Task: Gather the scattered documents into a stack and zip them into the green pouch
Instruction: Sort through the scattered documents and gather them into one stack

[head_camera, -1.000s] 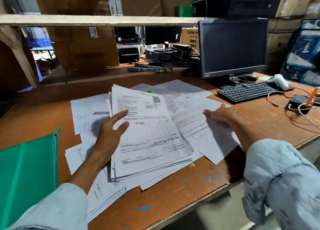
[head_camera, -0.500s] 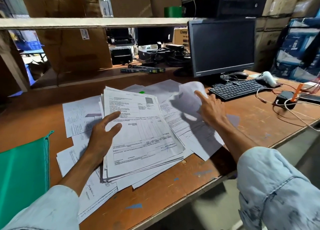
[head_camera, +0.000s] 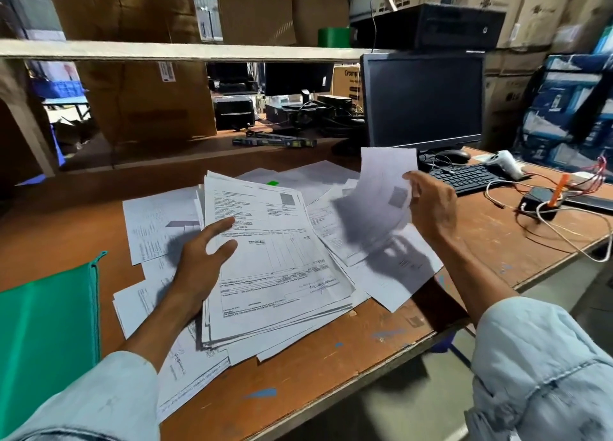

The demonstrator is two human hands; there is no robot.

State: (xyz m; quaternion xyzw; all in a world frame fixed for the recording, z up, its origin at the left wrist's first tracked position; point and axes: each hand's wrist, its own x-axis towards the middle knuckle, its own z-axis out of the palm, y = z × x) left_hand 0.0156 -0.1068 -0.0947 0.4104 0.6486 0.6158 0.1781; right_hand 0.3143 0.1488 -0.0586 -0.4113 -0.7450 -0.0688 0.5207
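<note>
Right now the right hand (head_camera: 431, 208) pinches one sheet (head_camera: 381, 188) aloft, just right of the stack (head_camera: 275, 274); the left hand (head_camera: 202, 261) rests spread on it, green pouch (head_camera: 46, 324) lying leftward on the surface (head_camera: 315, 374).

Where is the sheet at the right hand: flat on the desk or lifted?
Lifted. The right hand pinches the sheet by its edge, and it curls up, casting a shadow on the papers below.
</note>
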